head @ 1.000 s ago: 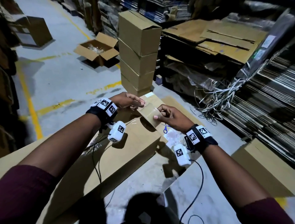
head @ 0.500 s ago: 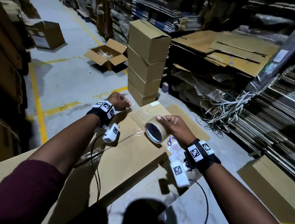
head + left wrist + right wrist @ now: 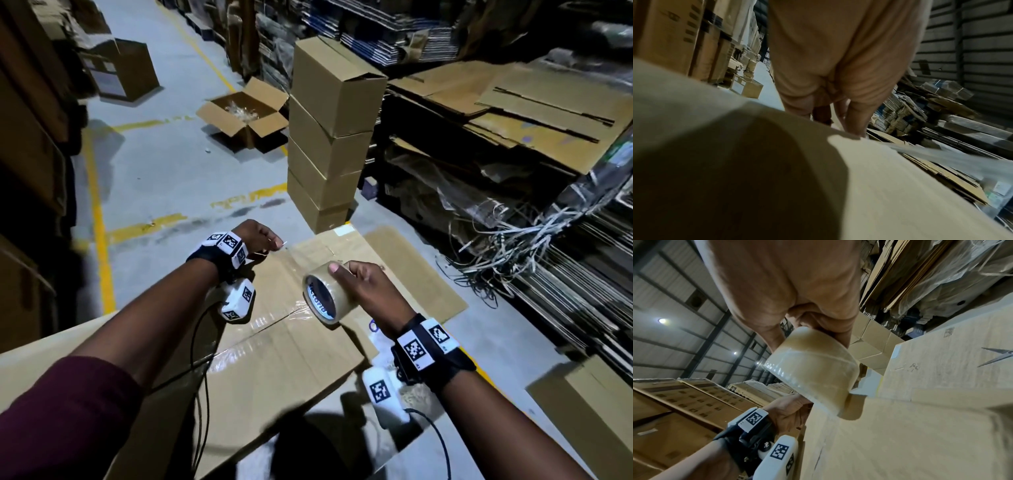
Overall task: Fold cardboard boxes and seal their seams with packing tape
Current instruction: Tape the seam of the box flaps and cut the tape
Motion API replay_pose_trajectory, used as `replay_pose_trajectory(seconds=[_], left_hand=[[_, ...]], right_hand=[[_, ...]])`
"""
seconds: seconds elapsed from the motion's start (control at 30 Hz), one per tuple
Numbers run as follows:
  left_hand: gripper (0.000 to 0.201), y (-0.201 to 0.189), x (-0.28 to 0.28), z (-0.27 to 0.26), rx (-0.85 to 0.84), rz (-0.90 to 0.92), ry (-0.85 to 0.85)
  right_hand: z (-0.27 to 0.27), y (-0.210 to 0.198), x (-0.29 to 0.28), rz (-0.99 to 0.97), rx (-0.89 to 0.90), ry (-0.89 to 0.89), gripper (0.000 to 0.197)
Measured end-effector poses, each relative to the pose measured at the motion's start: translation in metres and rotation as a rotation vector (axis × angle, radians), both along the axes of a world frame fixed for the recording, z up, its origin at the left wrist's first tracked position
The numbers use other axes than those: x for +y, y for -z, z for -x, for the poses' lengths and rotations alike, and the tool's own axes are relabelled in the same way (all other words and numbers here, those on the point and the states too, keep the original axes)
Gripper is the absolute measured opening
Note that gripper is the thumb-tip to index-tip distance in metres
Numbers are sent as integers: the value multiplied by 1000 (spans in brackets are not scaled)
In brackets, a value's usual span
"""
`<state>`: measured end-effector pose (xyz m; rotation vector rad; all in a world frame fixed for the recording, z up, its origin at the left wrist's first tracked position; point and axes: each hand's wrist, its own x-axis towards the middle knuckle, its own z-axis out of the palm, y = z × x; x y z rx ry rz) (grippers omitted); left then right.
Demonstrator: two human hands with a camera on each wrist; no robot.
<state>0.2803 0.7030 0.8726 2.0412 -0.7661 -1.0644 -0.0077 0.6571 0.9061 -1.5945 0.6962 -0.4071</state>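
Hands taping one flat box point(image 3: 274, 359), one tape roll point(image 3: 325, 294).
Right hand point(image 3: 370, 291) fingers curled round roll; left hand point(image 3: 257, 240) fingers pinching tape end point(image 3: 941, 155); four stacked boxes point(image 3: 329, 137) behind.

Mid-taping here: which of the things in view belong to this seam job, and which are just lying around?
In use:
- tape roll, gripped by the right hand
- pulled tape strip, its end pinched by the left hand
- flat cardboard box under both hands

Lying about:
- stack of closed boxes
- open box on the floor
- scissors, untouched
- loose strapping
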Motion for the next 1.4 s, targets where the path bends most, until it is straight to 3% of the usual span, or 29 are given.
replay_pose_trajectory(seconds=[0.13, 0.27, 0.4, 0.47, 0.53, 0.63, 0.67, 0.8, 0.9, 1.07, 1.17, 1.3, 1.4], left_hand=[[22, -2, -4, 5, -75, -62, 91], [13, -5, -6, 7, -143, -81, 105], [20, -8, -8, 16, -208, -160, 104], [30, -10, 0, 23, -270, -199, 10], [19, 0, 3, 18, -312, -192, 75], [18, -1, -1, 17, -334, -71, -105], [20, -2, 0, 22, -372, -68, -81], [17, 8, 9, 36, -199, 55, -114], [15, 13, 14, 40, -192, 90, -162], [11, 7, 12, 53, -206, 77, -100], [17, 6, 13, 56, -248, 50, -66], [24, 5, 14, 58, -257, 34, -53], [26, 4, 14, 61, -287, 17, -30]], right_hand=[[2, -3, -1, -24, -5, 15, 35], [1, -2, -1, -72, -9, 14, 31], [2, 0, -2, -121, -9, 26, 45], [2, 0, -1, -144, -1, 32, 57], [4, -1, 2, -154, -4, 30, 66], [4, -1, 7, -163, -12, 56, 84], [4, -1, 8, -166, -16, 58, 84], [5, -2, 12, -154, -14, 90, 74], [11, -2, 11, -169, 7, 124, 64], [36, -8, 18, -150, 48, 90, 39], [68, -7, 21, -126, 102, 84, 53], [114, -7, 33, -114, 90, 78, 38], [126, 2, 37, -96, 119, 57, 56]])
